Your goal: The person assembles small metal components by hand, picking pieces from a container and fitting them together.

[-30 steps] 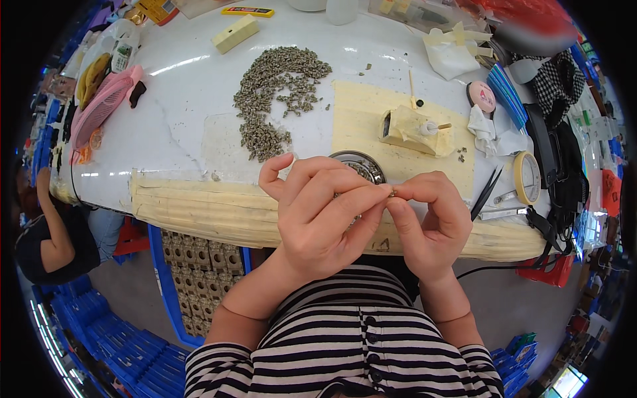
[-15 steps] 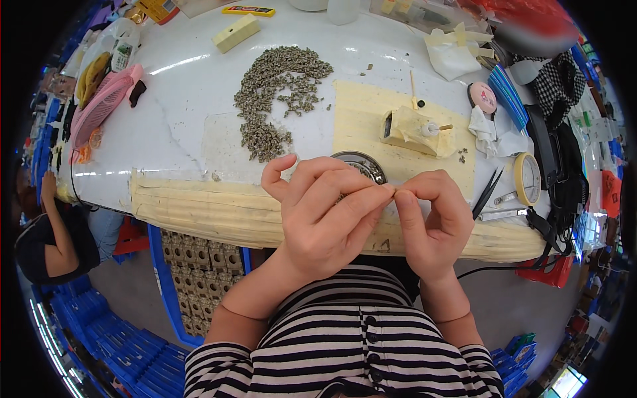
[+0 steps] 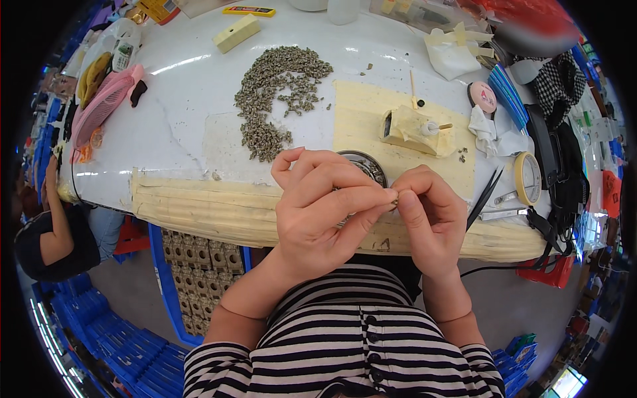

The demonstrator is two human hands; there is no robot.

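Observation:
My left hand (image 3: 325,209) and my right hand (image 3: 431,215) meet fingertip to fingertip above the table's near edge. Between their pinched thumbs and forefingers sits a small metal part (image 3: 395,201), mostly covered by the fingers. Just behind my left hand lies a round metal dish (image 3: 369,163), partly hidden by it; what it holds is hard to see. Farther back spreads a pile of small metal parts (image 3: 265,99). To the right, a block wrapped in yellowish tape (image 3: 415,131) with a white nozzle-like piece on top rests on a yellow sheet (image 3: 355,113).
Black tweezers (image 3: 485,192), a tape roll (image 3: 527,178) and a pink round case (image 3: 482,97) lie at the right. A pink mesh item (image 3: 106,109) is at the left. Below the table stands a blue crate (image 3: 166,282) of metal blocks. Another person (image 3: 60,232) sits far left.
My hands have shifted slightly, and the small metal part now shows between the fingertips. The far-left person's arm has moved a little.

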